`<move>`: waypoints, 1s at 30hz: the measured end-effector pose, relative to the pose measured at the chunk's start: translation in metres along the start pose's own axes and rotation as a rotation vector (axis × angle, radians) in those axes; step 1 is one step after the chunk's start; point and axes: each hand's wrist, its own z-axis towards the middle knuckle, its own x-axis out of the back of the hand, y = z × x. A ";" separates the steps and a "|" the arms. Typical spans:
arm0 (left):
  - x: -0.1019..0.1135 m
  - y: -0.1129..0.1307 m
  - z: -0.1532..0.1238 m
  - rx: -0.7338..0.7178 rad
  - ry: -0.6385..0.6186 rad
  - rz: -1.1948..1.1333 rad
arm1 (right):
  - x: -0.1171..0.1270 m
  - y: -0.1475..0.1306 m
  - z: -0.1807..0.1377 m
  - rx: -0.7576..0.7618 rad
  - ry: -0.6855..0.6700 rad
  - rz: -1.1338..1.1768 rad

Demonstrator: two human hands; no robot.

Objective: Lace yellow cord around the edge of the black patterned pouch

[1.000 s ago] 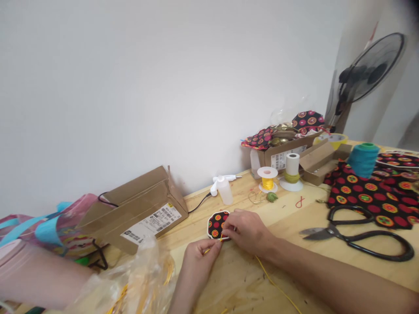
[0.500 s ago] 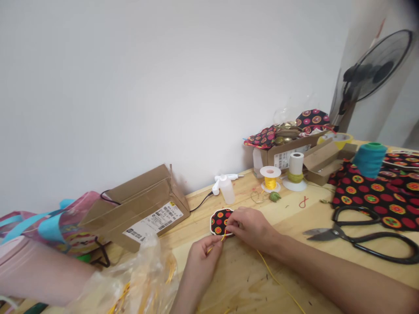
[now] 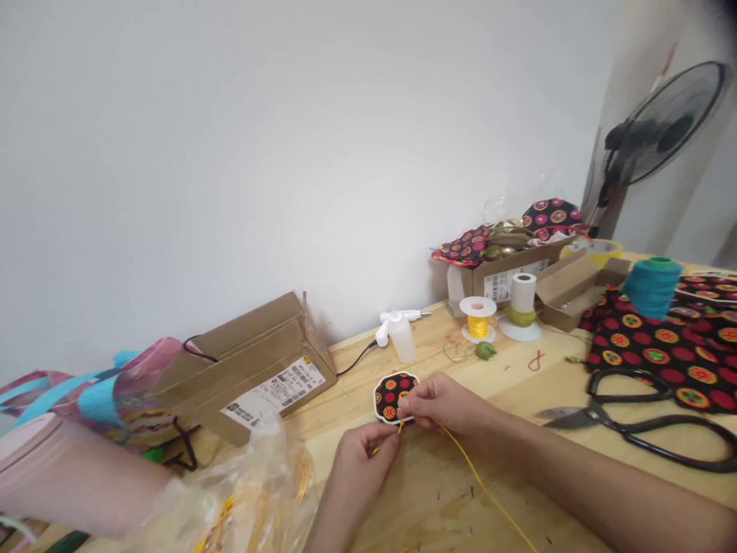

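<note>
Between the fingertips of my left hand (image 3: 368,453) a yellow cord (image 3: 472,465) is pinched. My right hand (image 3: 441,403) is closed on the same cord a little above and to the right, and the cord trails from it down to the table's front. Just behind my fingers lies a small patterned fabric piece (image 3: 391,397), black with red and orange flowers and a white edge. My right fingers overlap its right side; whether they touch it I cannot tell.
Large black-handled scissors (image 3: 599,415) lie at the right, by patterned cloth (image 3: 633,338) and a teal thread cone (image 3: 653,288). A yellow cord spool (image 3: 477,326) and white bottle (image 3: 401,338) stand behind. At left are a cardboard box (image 3: 253,369) and plastic bag (image 3: 253,476).
Both hands have shifted slightly down and toward me, leaving more of the fabric piece visible. The yellow cord stays pinched in both. The view has tilted a little.
</note>
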 end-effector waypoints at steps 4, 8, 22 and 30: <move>0.001 0.004 -0.001 -0.013 -0.091 -0.080 | -0.006 0.000 -0.002 0.029 -0.061 -0.083; 0.004 0.013 -0.003 0.073 -0.107 -0.152 | -0.012 0.000 -0.006 0.160 0.007 -0.353; 0.003 0.004 0.002 0.130 -0.050 -0.147 | -0.014 -0.008 -0.013 0.341 0.084 -0.770; 0.006 0.010 0.002 0.208 -0.054 -0.142 | -0.016 -0.005 -0.010 0.362 0.140 -0.920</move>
